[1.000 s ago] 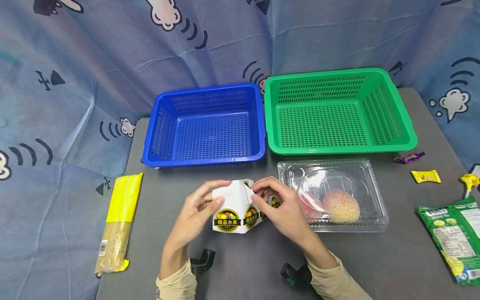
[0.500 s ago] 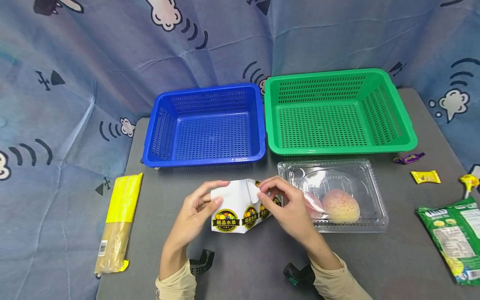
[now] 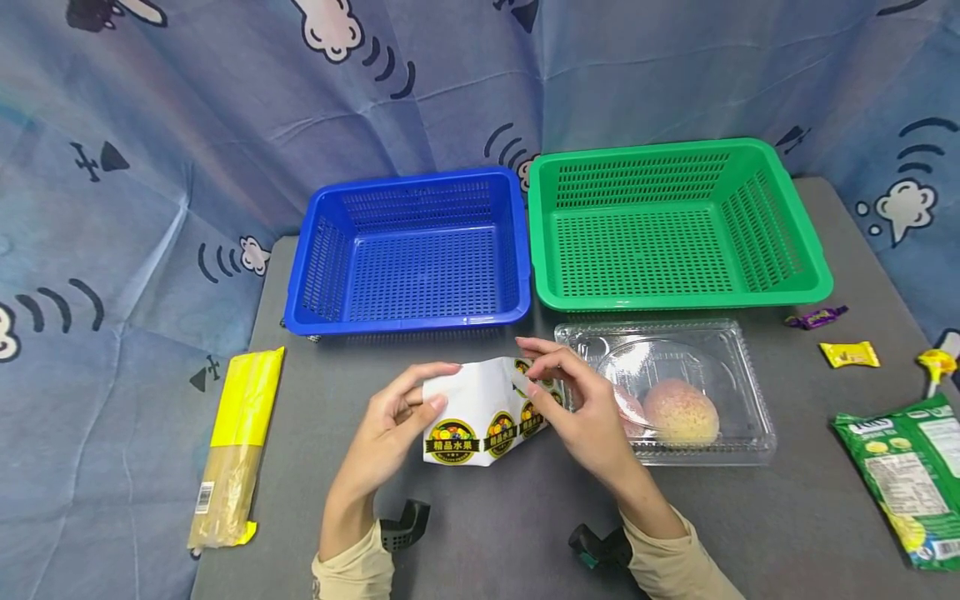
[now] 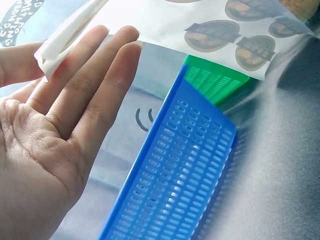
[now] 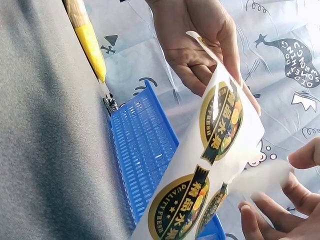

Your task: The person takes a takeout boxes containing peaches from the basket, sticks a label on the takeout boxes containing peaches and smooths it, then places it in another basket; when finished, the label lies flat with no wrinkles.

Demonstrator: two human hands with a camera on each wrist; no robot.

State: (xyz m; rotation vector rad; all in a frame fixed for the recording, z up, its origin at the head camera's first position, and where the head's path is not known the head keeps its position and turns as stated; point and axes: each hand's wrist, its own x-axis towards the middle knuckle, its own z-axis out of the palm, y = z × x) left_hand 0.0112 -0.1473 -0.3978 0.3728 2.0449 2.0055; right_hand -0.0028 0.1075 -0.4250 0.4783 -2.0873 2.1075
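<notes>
A white sheet of round fruit stickers (image 3: 468,387), printed in black, gold and fruit colours, is held above the grey table in the head view. My left hand (image 3: 390,425) pinches its left edge between thumb and fingers. At the sheet's upper right, my right hand (image 3: 588,425) pinches a pale sticker (image 5: 265,177) between thumb and index finger, blurred in the right wrist view. This sticker shows its white back and overlaps the sheet there. In the left wrist view, the sheet's edge (image 4: 70,37) curls between thumb and fingers of the left hand (image 4: 50,150).
Behind stand a blue basket (image 3: 408,321) and a green basket (image 3: 682,298). A clear lidded box (image 3: 738,417) with two peaches (image 3: 681,411) sits right. Candies (image 3: 850,354), a lollipop (image 3: 939,362) and a green snack bag (image 3: 900,479) lie far right; a yellow noodle-like packet (image 3: 238,446) lies left.
My right hand has shifted slightly right, drawing the pale sticker back from the sheet's middle toward its right side. The left hand keeps its grip, almost still.
</notes>
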